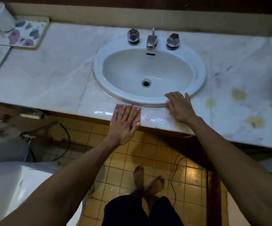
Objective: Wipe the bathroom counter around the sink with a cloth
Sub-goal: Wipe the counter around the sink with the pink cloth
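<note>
Both arms reach forward, bare to past the elbow. The left hand (124,123) lies palm down and flat, fingers (128,111) straight and close together, pressing on a cloth (118,107) at the counter (50,75) edge. The right hand (180,106) also rests palm down, fingers spread a little, tips on the sink (97,62) rim, wrist bent slightly inward. Below, two bare feet (148,181) stand crossed at the ankles, legs in dark trousers
</note>
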The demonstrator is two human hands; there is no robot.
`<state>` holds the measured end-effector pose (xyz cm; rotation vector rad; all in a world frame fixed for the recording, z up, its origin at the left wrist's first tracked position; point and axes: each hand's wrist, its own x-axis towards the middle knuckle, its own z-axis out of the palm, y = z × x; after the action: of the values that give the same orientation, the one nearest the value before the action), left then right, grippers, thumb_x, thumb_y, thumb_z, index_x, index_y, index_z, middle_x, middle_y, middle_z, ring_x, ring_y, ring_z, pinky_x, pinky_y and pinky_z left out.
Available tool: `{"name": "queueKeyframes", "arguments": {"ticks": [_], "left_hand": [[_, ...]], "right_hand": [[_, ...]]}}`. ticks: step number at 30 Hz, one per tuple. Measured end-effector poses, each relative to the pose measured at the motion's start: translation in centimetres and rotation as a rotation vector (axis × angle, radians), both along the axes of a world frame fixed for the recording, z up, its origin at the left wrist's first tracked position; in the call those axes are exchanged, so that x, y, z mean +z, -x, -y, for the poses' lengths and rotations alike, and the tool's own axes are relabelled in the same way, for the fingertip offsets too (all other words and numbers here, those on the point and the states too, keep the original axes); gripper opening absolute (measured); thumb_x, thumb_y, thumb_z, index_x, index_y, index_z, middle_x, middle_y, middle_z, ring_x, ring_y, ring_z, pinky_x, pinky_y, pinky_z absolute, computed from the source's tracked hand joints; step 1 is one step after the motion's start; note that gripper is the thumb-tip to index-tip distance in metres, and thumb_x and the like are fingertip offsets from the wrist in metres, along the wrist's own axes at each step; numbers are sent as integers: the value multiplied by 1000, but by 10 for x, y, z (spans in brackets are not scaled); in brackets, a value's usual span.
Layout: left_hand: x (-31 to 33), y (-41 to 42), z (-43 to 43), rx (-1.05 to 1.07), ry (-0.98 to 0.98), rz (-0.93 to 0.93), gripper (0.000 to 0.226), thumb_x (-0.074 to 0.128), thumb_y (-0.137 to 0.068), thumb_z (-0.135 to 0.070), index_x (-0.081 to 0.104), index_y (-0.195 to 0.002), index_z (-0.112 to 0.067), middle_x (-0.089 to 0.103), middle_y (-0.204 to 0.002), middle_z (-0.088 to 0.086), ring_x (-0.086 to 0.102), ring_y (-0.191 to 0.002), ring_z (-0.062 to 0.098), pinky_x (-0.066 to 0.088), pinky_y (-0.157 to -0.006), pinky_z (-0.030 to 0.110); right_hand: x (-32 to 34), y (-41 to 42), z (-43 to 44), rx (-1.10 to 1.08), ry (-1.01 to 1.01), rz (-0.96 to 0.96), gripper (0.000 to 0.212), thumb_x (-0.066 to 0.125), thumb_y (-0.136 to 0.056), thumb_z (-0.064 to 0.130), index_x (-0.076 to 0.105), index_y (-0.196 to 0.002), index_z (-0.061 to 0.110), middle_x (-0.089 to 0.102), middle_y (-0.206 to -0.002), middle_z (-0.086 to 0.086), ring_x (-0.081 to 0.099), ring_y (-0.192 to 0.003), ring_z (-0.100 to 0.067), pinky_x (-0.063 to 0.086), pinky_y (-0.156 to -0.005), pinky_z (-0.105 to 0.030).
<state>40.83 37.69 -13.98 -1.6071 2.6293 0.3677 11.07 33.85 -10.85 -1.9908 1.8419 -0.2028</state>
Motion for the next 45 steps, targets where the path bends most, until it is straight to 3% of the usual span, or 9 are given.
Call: {"name": "queueKeyframes", "arguments": {"ticks": [8, 14, 17, 24, 28, 33, 38, 43, 45], "left_hand": [[-1, 102, -29, -148, -33, -56, 63, 17, -109, -52, -4, -163, -28, -9, -172, 1, -13, -158, 23, 6, -126, 55], [2, 177, -17, -282, -70, -93, 65, 13, -107, -54, -3, -164, -26, -8, -172, 3, -13, -158, 24, 4, -127, 53], [3, 223, -15, -224, -90, -111, 71, 16, -105, -60, -5, -163, -25, -11, -171, 3, -15, -158, 24, -6, -128, 48], [6, 316, 3, 60, -87, -282, 57, 19, -108, -35, 16, -163, -20, 19, -170, 3, 14, -157, 21, 6, -128, 38], [6, 370, 12, 158, -87, -282, 58, 23, -109, -39, 15, -164, -21, 18, -170, 7, 14, -157, 28, 5, -127, 43], [0, 348, -11, -240, -84, -141, 63, 14, -108, -53, -3, -163, -29, -6, -172, 0, -12, -158, 20, -3, -128, 46], [6, 290, 11, -499, -67, -61, 60, 20, -109, -52, -1, -162, -37, -5, -172, -6, -11, -158, 16, 0, -128, 46], [2, 359, 19, -70, -93, -109, 66, 7, -104, -61, -5, -163, -32, -6, -172, -1, -10, -159, 23, 1, -127, 51], [3, 375, -13, -95, -103, -120, 67, 9, -106, -59, -8, -163, -29, -12, -171, 1, -15, -158, 22, -4, -128, 49]], "right_hand": [[10, 43, -37, -10, -10, 104, 51, 40, -105, 25, 30, -154, 18, 20, -165, -5, 14, -153, -23, 13, -124, -46], [21, 151, -91, -374, 169, 206, 42, 48, -102, 22, 46, -144, 14, 37, -158, -6, 34, -145, -20, 24, -117, -29], [21, 205, -111, -522, 234, 185, 39, 50, -101, 15, 50, -139, 6, 41, -154, -15, 37, -143, -27, 27, -116, -31], [-6, 307, -140, -778, 183, 167, 45, 42, -105, 21, 41, -144, 0, 35, -155, -21, 32, -145, -33, 25, -118, -37], [-29, 323, -155, -745, 110, 142, 48, 38, -106, 24, 39, -147, 1, 30, -159, -18, 26, -149, -30, 21, -120, -36], [-39, 325, -164, -669, 132, 82, 47, 39, -105, 21, 37, -148, 4, 26, -161, -19, 24, -149, -33, 26, -120, -45], [-38, 321, -163, -690, 130, 79, 47, 40, -105, 21, 35, -149, 7, 25, -162, -16, 23, -149, -32, 28, -119, -48], [-38, 324, -165, -680, 112, 76, 48, 38, -105, 22, 33, -151, 9, 21, -164, -13, 19, -151, -29, 25, -121, -47], [-38, 324, -167, -675, 112, 83, 48, 38, -105, 21, 34, -151, 8, 21, -164, -14, 20, -151, -30, 25, -121, -47]]}}
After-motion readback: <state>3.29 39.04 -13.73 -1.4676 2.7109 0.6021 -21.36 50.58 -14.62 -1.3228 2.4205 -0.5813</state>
